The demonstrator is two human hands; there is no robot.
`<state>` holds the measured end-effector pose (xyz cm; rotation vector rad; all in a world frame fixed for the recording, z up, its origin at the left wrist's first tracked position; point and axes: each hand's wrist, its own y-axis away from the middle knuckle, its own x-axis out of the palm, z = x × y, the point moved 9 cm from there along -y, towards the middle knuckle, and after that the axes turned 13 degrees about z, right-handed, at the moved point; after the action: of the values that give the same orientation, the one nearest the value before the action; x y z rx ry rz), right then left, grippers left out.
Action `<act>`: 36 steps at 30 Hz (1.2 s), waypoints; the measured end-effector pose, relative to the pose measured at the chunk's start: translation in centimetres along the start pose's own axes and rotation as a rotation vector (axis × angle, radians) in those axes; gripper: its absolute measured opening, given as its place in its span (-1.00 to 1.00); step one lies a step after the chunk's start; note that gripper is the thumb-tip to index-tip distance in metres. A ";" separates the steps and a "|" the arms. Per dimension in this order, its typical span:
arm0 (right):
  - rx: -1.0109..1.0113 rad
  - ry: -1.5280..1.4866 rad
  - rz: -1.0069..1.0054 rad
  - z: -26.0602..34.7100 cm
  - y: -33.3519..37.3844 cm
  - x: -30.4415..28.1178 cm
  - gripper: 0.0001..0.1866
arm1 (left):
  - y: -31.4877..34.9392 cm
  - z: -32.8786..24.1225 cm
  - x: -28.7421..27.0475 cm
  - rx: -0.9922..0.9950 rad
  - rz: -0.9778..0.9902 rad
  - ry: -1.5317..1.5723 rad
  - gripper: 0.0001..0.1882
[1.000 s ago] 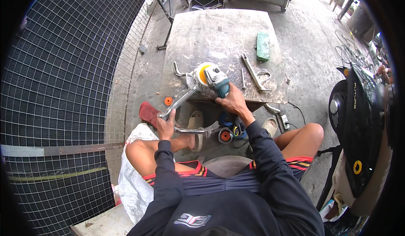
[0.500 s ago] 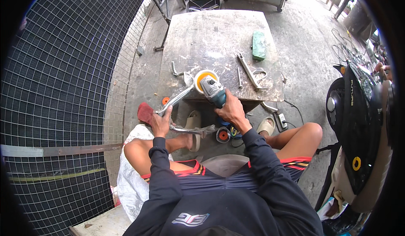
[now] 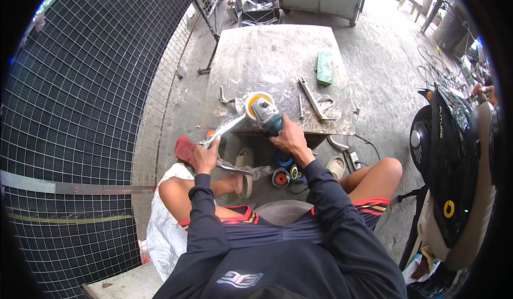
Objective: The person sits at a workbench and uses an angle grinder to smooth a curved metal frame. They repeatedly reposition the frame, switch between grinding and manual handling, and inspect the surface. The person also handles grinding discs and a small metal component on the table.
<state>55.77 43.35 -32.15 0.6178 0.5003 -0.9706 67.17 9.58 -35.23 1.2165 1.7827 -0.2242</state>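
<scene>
My right hand (image 3: 293, 138) grips the body of an angle grinder (image 3: 273, 123), which carries a white-and-orange polishing disc (image 3: 255, 104). The disc sits against the upper end of a shiny, bent metal bar (image 3: 230, 126) at the table's near edge. Below, my left hand (image 3: 205, 158) is closed round the bar, and a red cloth (image 3: 185, 148) bunches beside it. A second metal arm (image 3: 235, 168), dull toward its end, stretches right from under that hand; whether it joins the bar is hidden by my fingers.
On the worn table (image 3: 267, 48) lie a green block (image 3: 324, 68), a metal bracket (image 3: 315, 98), a thin rod (image 3: 300, 106) and a small bent lever (image 3: 223, 95). Several discs (image 3: 281, 177) and a power strip (image 3: 355, 160) rest below. Wire mesh (image 3: 80, 112) borders the left; black motorcycle bodywork (image 3: 446, 154) the right.
The whole view has shifted slightly, so the table appears lower. Both hands keep their grips, and the disc stays at the bar's upper end.
</scene>
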 end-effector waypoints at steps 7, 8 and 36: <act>0.074 -0.005 -0.005 -0.7 1.4 0.0 -0.34 | 1.9 -2.6 -1.0 -0.013 0.060 0.189 -0.14; 0.089 0.009 -0.009 -0.6 1.3 -0.3 -0.34 | 2.0 -3.4 -1.8 0.014 0.023 0.154 -0.13; 0.001 -1.190 -0.132 -7.3 1.4 -14.7 -0.65 | -15.8 -31.4 -5.4 0.508 -0.081 -0.523 -0.15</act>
<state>49.08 57.71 -27.64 -0.0652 -0.5255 -1.2737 36.35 17.09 -19.15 1.2760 1.3470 -0.9965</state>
